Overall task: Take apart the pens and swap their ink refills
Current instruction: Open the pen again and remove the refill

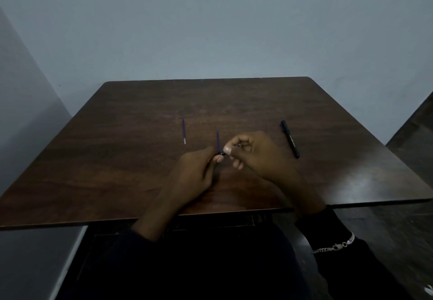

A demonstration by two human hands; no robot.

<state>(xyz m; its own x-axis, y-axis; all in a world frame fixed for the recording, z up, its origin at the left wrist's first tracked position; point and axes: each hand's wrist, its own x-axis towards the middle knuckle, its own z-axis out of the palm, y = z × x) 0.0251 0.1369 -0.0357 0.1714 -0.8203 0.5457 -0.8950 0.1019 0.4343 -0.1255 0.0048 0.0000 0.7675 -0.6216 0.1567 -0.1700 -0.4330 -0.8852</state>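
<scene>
On the dark wooden table [140,159] lies a thin purple refill [184,131], left of the middle. A second purple refill [218,140] lies just beyond my fingers, its near end hidden behind them. My left hand [196,173] and my right hand [257,154] meet at the table's middle, both pinching a small dark pen part [223,153]; what this piece is cannot be made out. A black pen [290,139] lies whole to the right of my right hand.
The table stands against a pale grey-blue wall [210,30]. Its near edge runs just above my lap. A chain bracelet [335,245] sits over my dark right sleeve. Dark floor shows at the right.
</scene>
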